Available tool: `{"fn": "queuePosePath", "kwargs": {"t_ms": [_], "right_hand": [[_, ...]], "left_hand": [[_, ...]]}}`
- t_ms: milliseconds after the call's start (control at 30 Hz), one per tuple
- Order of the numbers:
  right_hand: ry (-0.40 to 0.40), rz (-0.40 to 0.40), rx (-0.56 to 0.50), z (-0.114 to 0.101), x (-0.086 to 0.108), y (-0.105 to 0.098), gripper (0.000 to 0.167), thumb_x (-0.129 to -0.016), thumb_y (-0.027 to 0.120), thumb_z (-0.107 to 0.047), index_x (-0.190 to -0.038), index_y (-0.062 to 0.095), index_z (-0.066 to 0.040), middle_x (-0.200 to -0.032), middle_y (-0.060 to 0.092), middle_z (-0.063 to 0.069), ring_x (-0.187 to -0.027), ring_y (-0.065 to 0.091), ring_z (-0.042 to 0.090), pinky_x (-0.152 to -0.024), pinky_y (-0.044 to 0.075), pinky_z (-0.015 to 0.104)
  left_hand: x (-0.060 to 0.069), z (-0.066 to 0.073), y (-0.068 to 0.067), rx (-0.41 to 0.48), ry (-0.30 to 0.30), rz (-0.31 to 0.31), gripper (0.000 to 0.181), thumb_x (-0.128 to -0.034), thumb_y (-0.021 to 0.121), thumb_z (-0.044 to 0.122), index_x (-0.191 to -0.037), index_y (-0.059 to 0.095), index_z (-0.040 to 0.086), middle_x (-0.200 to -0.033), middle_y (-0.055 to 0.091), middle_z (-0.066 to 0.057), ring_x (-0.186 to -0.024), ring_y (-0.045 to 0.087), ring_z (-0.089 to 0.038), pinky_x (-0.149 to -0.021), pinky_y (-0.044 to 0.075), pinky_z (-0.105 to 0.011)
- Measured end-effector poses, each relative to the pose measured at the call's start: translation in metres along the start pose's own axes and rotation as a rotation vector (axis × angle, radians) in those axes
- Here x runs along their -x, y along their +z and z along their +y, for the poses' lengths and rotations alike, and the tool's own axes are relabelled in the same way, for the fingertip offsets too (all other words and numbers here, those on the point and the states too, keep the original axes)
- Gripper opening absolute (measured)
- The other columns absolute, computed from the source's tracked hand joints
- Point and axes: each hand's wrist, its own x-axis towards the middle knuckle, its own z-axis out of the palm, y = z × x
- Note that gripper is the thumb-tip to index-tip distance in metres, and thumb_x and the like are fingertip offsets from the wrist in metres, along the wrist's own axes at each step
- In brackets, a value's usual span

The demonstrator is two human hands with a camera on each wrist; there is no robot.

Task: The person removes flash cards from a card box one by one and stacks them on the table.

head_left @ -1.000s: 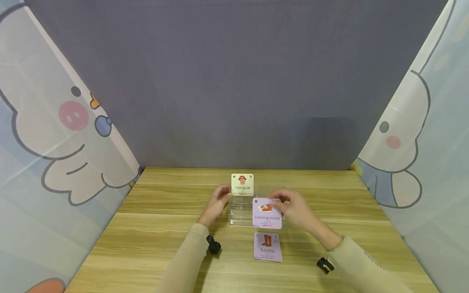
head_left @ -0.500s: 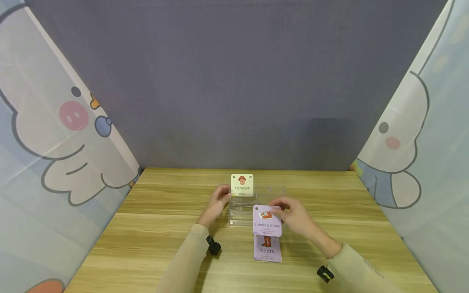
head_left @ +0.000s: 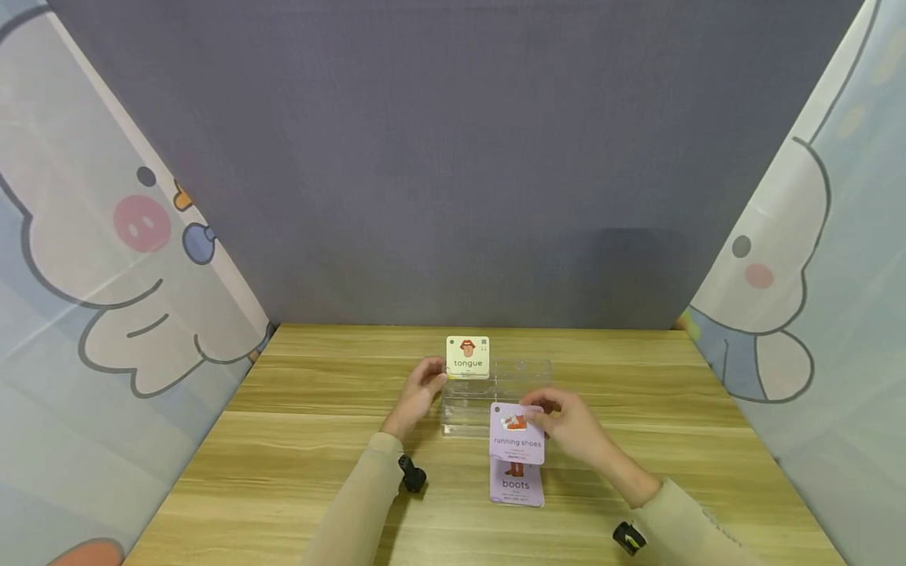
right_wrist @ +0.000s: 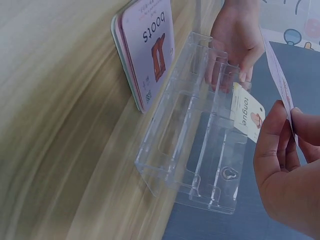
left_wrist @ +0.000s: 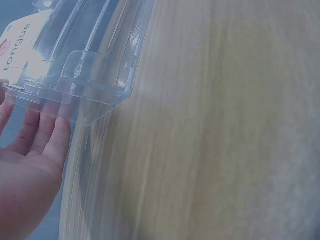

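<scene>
A clear plastic tiered card rack (head_left: pixel 467 409) stands on the table, with a pale yellow "tongue" card (head_left: pixel 468 358) in its back left slot. My left hand (head_left: pixel 416 397) holds the rack's left side; in the left wrist view its fingers show through the clear plastic. My right hand (head_left: pixel 569 424) pinches a lilac "running shoes" card (head_left: pixel 517 440) by its upper right edge between thumb and fingers, in front of the rack and raised above the table. A lilac "boots" card (right_wrist: pixel 152 50) tops a small stack of cards lying before the rack. The held card covers part of it in the head view.
The wooden table (head_left: pixel 318 440) meets a dark grey cloth wall (head_left: pixel 453 196) at the back. Printed cartoon curtains (head_left: pixel 800 275) hang at both sides. Black wrist devices sit by each cuff.
My right hand has lowered the "running shoes" card toward me, from before the rack until it overlaps the "boots" card in view. The left hand and rack stay put.
</scene>
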Motion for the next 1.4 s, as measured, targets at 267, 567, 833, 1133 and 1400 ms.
{"fn": "queuePosePath", "kwargs": {"t_ms": [267, 567, 833, 1133, 1400], "right_hand": [[0.000, -0.007, -0.017, 0.007, 0.002, 0.004, 0.017, -0.092, 0.070, 0.002, -0.108, 0.072, -0.002, -0.090, 0.065, 0.008, -0.075, 0.059, 0.020, -0.058, 0.058, 0.038], [0.001, -0.022, 0.001, 0.009, 0.006, 0.007, 0.018, -0.090, 0.071, 0.002, -0.107, 0.071, -0.003, -0.089, 0.065, 0.006, -0.074, 0.058, 0.018, -0.058, 0.056, 0.032], [-0.012, -0.051, 0.005, 0.014, 0.008, 0.010, 0.018, -0.090, 0.070, 0.003, -0.108, 0.070, -0.001, -0.089, 0.065, 0.007, -0.075, 0.059, 0.019, -0.059, 0.057, 0.033], [0.014, -0.082, 0.005, 0.019, 0.010, 0.013, 0.017, -0.091, 0.069, 0.004, -0.107, 0.069, 0.000, -0.086, 0.063, 0.007, -0.071, 0.060, 0.017, -0.055, 0.058, 0.039], [0.024, -0.110, 0.014, 0.024, 0.011, 0.016, 0.015, -0.090, 0.070, 0.002, -0.105, 0.069, -0.001, -0.083, 0.062, 0.006, -0.065, 0.056, 0.016, -0.050, 0.051, 0.024]], "left_hand": [[0.001, -0.001, -0.001, -0.001, -0.023, -0.007, 0.034, -0.1014, 0.058, 0.007, -0.135, 0.056, 0.005, -0.130, 0.058, -0.013, -0.122, 0.053, -0.030, -0.107, 0.044, -0.047], [0.001, -0.002, -0.001, 0.001, -0.030, -0.004, 0.034, -0.1017, 0.058, 0.007, -0.135, 0.055, 0.005, -0.130, 0.058, -0.013, -0.121, 0.054, -0.029, -0.107, 0.044, -0.047], [0.002, -0.002, -0.001, 0.000, -0.027, -0.009, 0.034, -0.1019, 0.057, 0.007, -0.136, 0.055, 0.004, -0.131, 0.057, -0.013, -0.123, 0.053, -0.030, -0.108, 0.043, -0.048], [0.001, -0.002, -0.002, -0.011, -0.010, -0.008, 0.033, -0.1022, 0.058, 0.008, -0.134, 0.055, 0.002, -0.129, 0.058, -0.014, -0.120, 0.054, -0.029, -0.104, 0.046, -0.046], [0.001, 0.001, -0.002, 0.001, -0.036, -0.011, 0.033, -0.1022, 0.058, 0.009, -0.135, 0.056, 0.006, -0.131, 0.058, -0.012, -0.123, 0.053, -0.029, -0.108, 0.042, -0.047]]}}
